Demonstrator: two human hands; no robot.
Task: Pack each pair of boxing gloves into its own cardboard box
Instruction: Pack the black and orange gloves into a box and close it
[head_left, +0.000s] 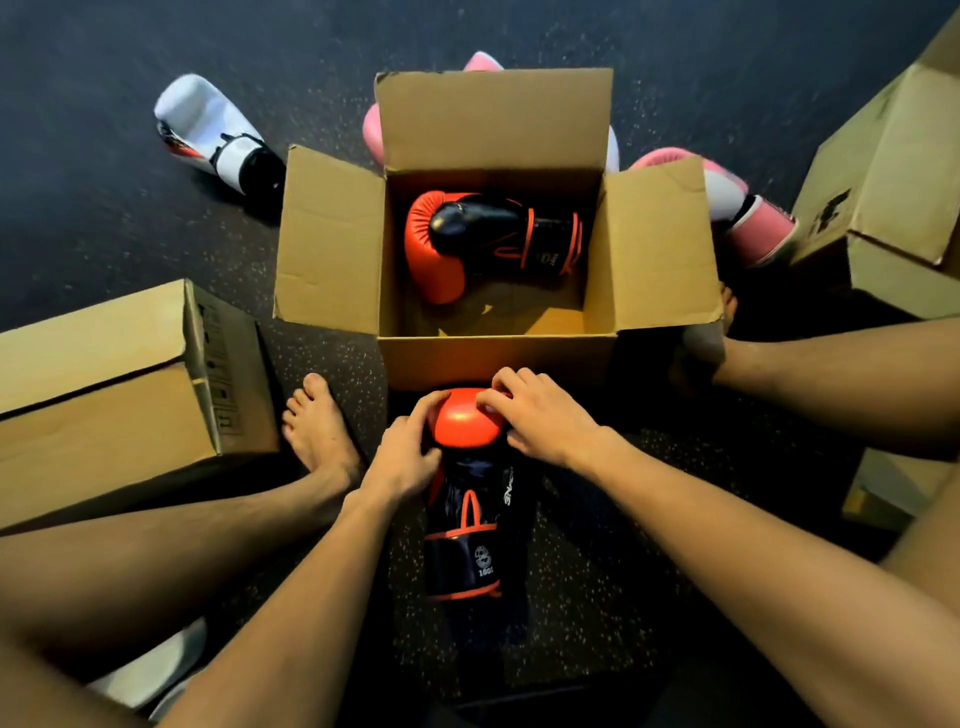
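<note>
The open box (498, 358) in the middle is plain brown cardboard, dull, with creased flaps. The glove in the box (441, 254) looks like smooth leather, red and black, with a soft shine. The near glove (465, 421) has the same shiny red top, and light gleams on it. The white glove (197, 109), far left, is smooth and glossy. The pink gloves (763, 228), far right, look smooth too. The floor (104, 218) is dark, rough and speckled. The left box (93, 353) and right box (893, 156) are dull cardboard.

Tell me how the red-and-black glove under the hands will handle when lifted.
The glove probably keeps its shape: its padded red end bulges between the left hand and right hand. Its glossy skin may be slippery. Rounded, it could roll.
</note>
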